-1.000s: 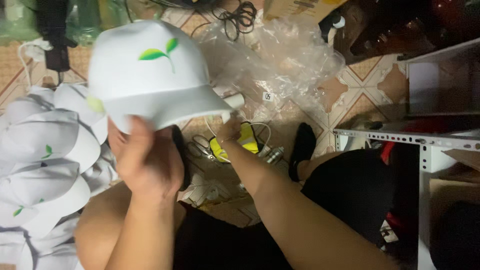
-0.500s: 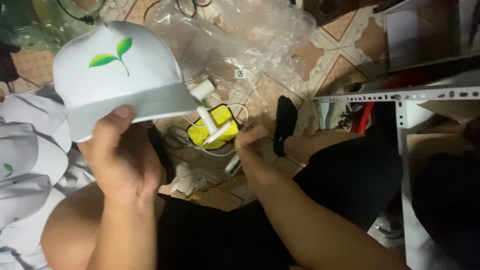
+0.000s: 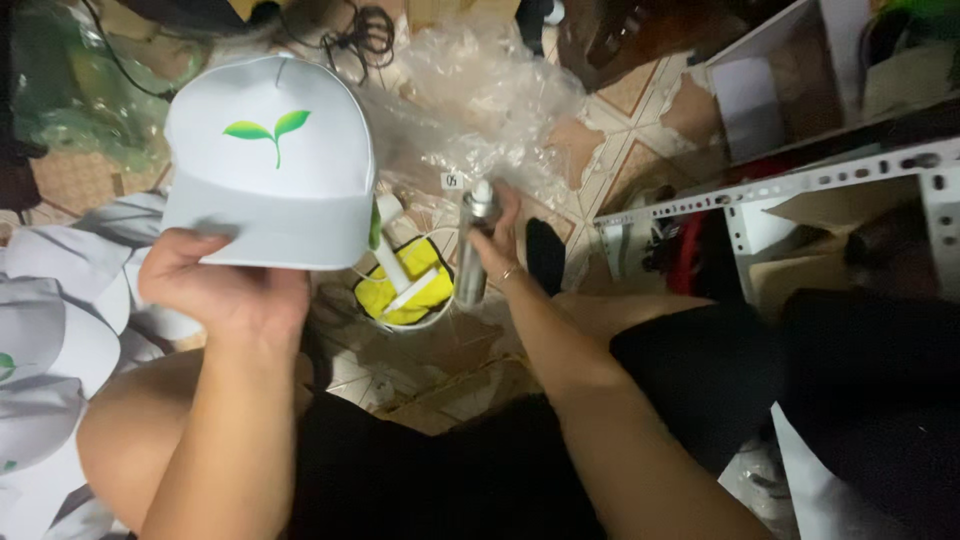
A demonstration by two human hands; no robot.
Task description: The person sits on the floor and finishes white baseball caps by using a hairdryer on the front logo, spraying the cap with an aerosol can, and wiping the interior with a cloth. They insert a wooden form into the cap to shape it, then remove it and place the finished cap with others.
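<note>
My left hand (image 3: 225,290) grips the brim of a white cap (image 3: 272,160) with a green leaf emblem on its front, held up over the floor. My right hand (image 3: 500,250) is closed around a slim clear spray bottle (image 3: 472,250) held upright, just right of the cap. Below and between the two hands stands a small round container (image 3: 410,290) with yellow cloth and white tubes inside.
A pile of white caps (image 3: 50,340) lies at the left. Crumpled clear plastic wrap (image 3: 480,90) covers the tiled floor ahead, with black cables (image 3: 360,30) beyond it. A white perforated metal shelf frame (image 3: 780,190) stands at the right. My knees fill the bottom of the view.
My right hand has picked up the spray bottle from near the yellow container and raised it. The cap in my left hand stays held up, shifted slightly right in view.
</note>
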